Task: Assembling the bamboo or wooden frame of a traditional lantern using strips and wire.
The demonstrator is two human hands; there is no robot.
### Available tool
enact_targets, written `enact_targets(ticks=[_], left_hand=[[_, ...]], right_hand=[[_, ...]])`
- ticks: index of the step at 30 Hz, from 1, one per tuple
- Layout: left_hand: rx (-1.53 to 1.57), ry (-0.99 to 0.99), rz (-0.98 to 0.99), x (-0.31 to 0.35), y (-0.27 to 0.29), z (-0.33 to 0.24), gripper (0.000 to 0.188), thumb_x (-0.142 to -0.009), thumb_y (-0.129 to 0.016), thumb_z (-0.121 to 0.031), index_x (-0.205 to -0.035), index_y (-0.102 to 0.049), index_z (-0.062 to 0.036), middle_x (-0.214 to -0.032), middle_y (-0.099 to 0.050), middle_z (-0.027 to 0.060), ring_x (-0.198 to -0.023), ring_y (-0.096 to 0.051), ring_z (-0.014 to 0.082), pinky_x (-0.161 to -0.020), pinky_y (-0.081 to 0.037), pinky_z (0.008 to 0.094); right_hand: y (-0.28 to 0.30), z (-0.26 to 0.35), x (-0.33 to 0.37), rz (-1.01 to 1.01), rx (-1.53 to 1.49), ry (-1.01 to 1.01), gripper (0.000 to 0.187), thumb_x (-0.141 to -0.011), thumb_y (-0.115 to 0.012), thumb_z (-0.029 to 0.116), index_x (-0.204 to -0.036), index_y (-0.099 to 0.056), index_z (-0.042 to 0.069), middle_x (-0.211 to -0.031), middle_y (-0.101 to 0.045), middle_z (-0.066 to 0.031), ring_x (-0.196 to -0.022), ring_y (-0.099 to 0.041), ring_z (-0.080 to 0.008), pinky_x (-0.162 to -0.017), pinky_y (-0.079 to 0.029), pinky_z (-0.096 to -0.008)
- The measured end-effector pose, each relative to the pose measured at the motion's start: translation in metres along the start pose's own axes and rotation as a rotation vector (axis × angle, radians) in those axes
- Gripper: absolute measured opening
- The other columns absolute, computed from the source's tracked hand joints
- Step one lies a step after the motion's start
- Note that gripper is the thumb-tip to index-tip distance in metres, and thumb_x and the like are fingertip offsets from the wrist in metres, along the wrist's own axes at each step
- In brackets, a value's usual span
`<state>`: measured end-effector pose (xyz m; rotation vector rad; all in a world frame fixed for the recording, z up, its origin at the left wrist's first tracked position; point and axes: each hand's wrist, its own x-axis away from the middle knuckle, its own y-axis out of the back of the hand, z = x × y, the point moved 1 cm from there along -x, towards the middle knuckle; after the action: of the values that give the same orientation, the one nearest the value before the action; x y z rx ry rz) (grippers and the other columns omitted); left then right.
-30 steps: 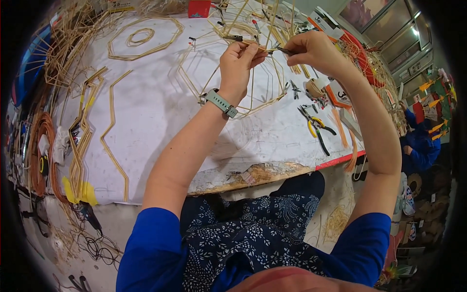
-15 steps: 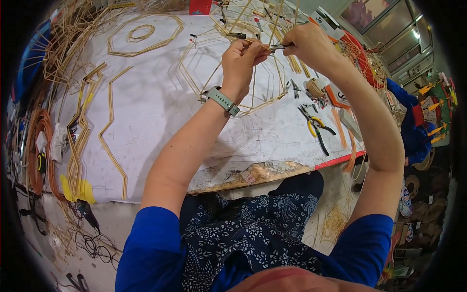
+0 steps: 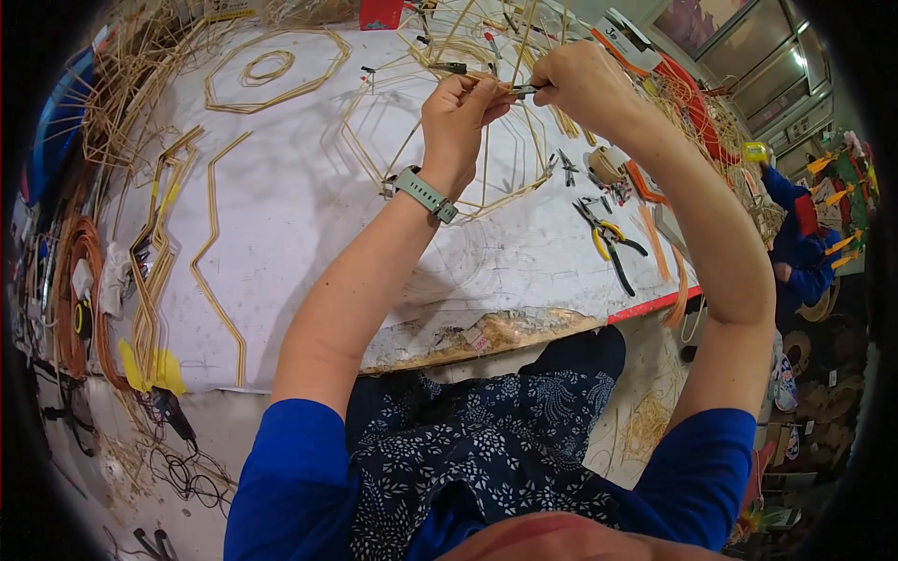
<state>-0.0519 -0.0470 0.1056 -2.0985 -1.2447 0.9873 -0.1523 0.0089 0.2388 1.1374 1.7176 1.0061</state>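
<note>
My left hand, with a green watch band on its wrist, pinches thin bamboo strips at the near side of a joint in a frame. My right hand is closed on a small dark clip-like piece, whose exact kind does not show. Its tip meets the strips right beside my left fingertips. The many-sided bamboo frame stands on the table around and beyond my hands. A black clip grips it just above my left hand. My fingers hide the joint itself.
Yellow-and-black pliers and smaller pliers lie right of the frame on the white-covered table. A flat bamboo octagon lies far left. Bent strips lie nearer left. Another person's blue sleeve shows at far right.
Both hands stay at the same joint, with only a slight shift left in the picture. At far right, the other person has moved and a yellow object now shows by them.
</note>
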Motion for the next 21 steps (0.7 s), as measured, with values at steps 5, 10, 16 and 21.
enact_targets(ticks=[5, 10, 16, 21], left_hand=[[-0.010, 0.007, -0.009, 0.000, -0.001, -0.001, 0.015, -0.089, -0.055, -0.009, -0.094, -0.054, 0.0053, -0.089, -0.064, 0.0152, -0.080, -0.064, 0.0200, -0.076, -0.054, 0.0291], [0.004, -0.012, 0.008, 0.000, 0.001, 0.000, 0.015, -0.089, -0.055, -0.009, -0.094, -0.055, 0.0051, -0.089, -0.064, 0.0147, -0.080, -0.064, 0.0197, -0.076, -0.054, 0.0291], [0.002, -0.004, 0.010, -0.001, 0.001, 0.001, 0.014, -0.089, -0.054, -0.008, -0.095, -0.055, 0.0050, -0.088, -0.064, 0.0143, -0.080, -0.064, 0.0196, -0.076, -0.054, 0.0289], [-0.009, -0.006, 0.013, -0.001, 0.001, 0.001, 0.014, -0.090, -0.054, -0.009, -0.095, -0.056, 0.0044, -0.088, -0.064, 0.0135, -0.079, -0.065, 0.0193, -0.075, -0.054, 0.0285]], right_hand=[[-0.002, -0.003, -0.001, 0.009, -0.073, -0.013, 0.019, -0.067, -0.071, 0.013, -0.083, -0.068, 0.002, -0.068, -0.063, -0.0149, -0.064, -0.060, -0.0292, -0.063, -0.047, -0.0364], [-0.006, -0.009, -0.003, 0.033, -0.193, -0.051, 0.020, -0.066, -0.072, 0.015, -0.081, -0.068, 0.002, -0.066, -0.062, -0.0139, -0.060, -0.059, -0.0263, -0.059, -0.046, -0.0347], [-0.005, -0.014, -0.005, 0.075, -0.262, -0.047, 0.021, -0.066, -0.073, 0.016, -0.080, -0.068, 0.002, -0.065, -0.062, -0.0118, -0.058, -0.058, -0.0229, -0.058, -0.045, -0.0327], [-0.007, -0.017, -0.005, 0.094, -0.307, -0.050, 0.021, -0.067, -0.072, 0.016, -0.081, -0.068, 0.002, -0.066, -0.064, -0.0107, -0.059, -0.059, -0.0211, -0.058, -0.045, -0.0319]])
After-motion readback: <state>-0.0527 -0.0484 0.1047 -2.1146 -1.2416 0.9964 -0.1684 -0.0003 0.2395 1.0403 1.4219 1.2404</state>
